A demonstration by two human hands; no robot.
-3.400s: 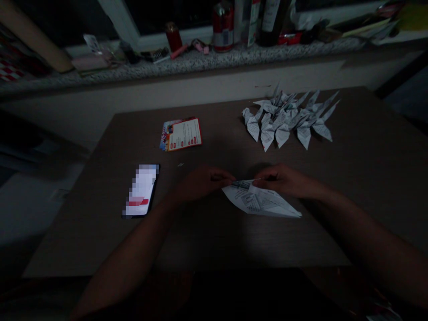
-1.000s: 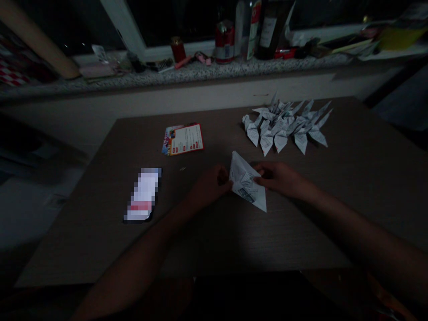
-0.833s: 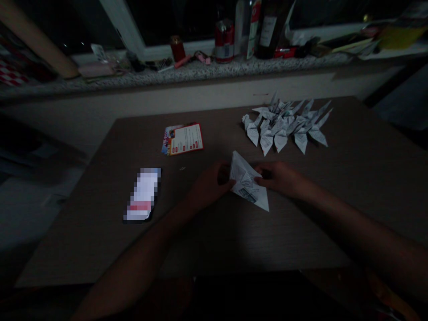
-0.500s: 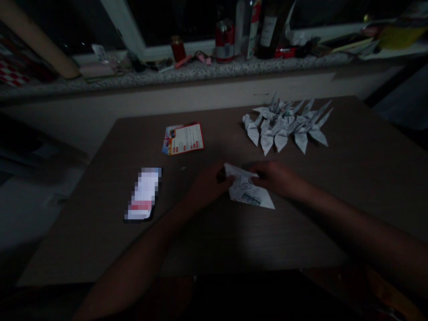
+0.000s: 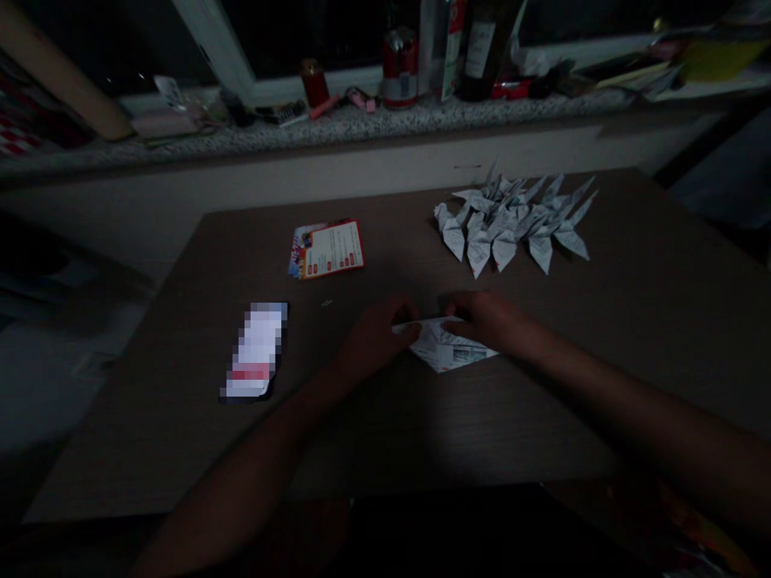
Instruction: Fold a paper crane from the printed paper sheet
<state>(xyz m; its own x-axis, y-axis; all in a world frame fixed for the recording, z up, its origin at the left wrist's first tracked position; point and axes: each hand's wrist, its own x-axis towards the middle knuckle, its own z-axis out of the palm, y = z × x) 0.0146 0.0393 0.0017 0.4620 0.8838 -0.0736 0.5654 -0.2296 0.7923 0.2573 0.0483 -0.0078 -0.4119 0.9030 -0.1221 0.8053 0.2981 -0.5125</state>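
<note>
A partly folded sheet of printed paper point(image 5: 449, 353) is held between my two hands over the middle of the table, one corner pointing toward me. My left hand point(image 5: 385, 325) pinches its left end, thumb on top and fingers curled behind the upper edge. On the right, my right hand point(image 5: 485, 317) grips the same upper edge, its thumb pressing a fold near the centre. Dim light hides the fingertips behind the paper. Beyond my right hand sits a cluster of folded paper cranes point(image 5: 511, 217), made of similar printed paper.
A lit phone point(image 5: 256, 349) lies on the brown table point(image 5: 361, 433) to the left. Printed cards point(image 5: 328, 249) are stacked behind it. Along the granite windowsill point(image 5: 337, 124) stand a red can point(image 5: 401, 68), a dark bottle point(image 5: 480, 52), a small red jar point(image 5: 314, 83) and clutter.
The paper has been turned, so its point now faces me rather than the lower right. Both hands stay on it, with the upper edge now nearly level.
</note>
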